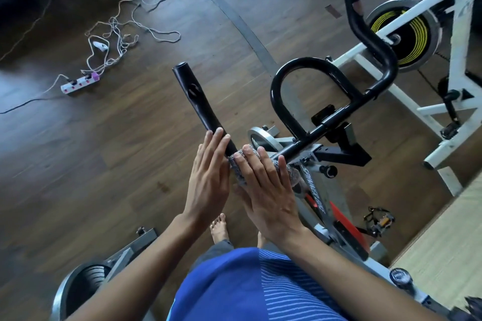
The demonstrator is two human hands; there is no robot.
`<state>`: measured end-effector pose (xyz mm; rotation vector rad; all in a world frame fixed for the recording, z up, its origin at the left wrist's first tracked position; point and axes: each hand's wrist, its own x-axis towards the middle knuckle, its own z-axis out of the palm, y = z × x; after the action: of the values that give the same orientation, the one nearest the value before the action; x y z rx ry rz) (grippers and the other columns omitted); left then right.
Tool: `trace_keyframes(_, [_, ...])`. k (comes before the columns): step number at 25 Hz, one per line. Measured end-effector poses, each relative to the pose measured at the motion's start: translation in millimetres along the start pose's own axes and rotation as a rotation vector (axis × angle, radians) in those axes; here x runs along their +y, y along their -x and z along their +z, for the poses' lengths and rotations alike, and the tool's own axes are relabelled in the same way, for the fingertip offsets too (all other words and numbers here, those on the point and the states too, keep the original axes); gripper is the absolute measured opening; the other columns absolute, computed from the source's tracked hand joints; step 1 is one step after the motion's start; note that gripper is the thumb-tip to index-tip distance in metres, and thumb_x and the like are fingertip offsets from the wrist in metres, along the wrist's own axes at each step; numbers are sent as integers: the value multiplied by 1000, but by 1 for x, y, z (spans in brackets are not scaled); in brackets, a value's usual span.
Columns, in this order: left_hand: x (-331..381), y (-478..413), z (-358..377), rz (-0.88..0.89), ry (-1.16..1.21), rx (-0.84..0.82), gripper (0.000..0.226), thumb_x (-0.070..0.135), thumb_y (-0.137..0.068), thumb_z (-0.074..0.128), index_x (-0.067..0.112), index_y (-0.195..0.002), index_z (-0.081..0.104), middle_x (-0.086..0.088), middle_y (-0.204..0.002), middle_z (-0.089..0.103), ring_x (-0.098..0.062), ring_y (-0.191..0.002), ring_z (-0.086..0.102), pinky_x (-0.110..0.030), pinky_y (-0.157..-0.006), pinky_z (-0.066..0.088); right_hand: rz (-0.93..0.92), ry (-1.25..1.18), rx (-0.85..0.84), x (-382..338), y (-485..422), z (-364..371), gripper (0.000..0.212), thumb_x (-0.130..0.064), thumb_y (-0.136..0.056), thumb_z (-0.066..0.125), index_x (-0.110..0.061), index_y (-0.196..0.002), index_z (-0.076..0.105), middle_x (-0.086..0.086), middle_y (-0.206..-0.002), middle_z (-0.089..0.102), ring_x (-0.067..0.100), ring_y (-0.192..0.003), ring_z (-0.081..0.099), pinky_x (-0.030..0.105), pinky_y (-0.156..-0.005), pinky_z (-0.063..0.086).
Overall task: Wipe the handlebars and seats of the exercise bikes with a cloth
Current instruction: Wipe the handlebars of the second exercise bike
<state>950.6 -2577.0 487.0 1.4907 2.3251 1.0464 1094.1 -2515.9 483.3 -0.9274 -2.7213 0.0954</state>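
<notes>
the grey cloth [238, 173] sits on the black handlebar [198, 98] at its bend, pressed under the flat, spread right hand [266, 190]; the left hand [208, 177], fingers straight, touches the bar just beside it; pinned by pressure alone, the cloth may slip off.

Blue shirt [229, 292]: plain on wearer's left, fine pale stripes [287, 286] on right. Grey garment [221, 247] edge at shirt's far hem, bare feet [220, 228] beyond. Uncovered forearms [146, 263] flank shirt; left hand [208, 180], right hand [266, 190] ungloved.
</notes>
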Motion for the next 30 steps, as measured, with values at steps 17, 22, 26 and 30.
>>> trace_keyframes(17, [10,15,20,-22,-54,-8,52,18,-104,38,4,-152,29,-10,-163,19,-21,-153,9,-49,-121,23,209,-538,139,60,8,5,44,-16,-105,44,-10,-148,40,8,-163,26,33,-154,5,57,-122,16])
trace_keyframes(22, [12,16,22,-40,-48,-4,52,15,-104,40,3,-153,29,-10,-164,18,-21,-153,8,-49,-121,22,194,-470,117,91,-1,2,45,-20,-106,40,-15,-151,37,2,-164,23,29,-154,3,58,-121,17])
trace_keyframes(26, [12,16,22,-31,-56,1,52,19,-103,38,3,-152,29,-9,-164,19,-22,-153,9,-48,-121,22,116,-460,99,95,2,4,47,-21,-106,41,-14,-152,35,3,-165,21,31,-154,4,57,-121,21])
trace_keyframes(30, [12,15,21,-36,-75,-1,52,21,-104,36,4,-152,29,-8,-164,19,-22,-153,10,-50,-121,22,203,-409,134,119,-15,5,47,-21,-106,44,-17,-152,37,2,-164,23,31,-154,4,54,-123,16])
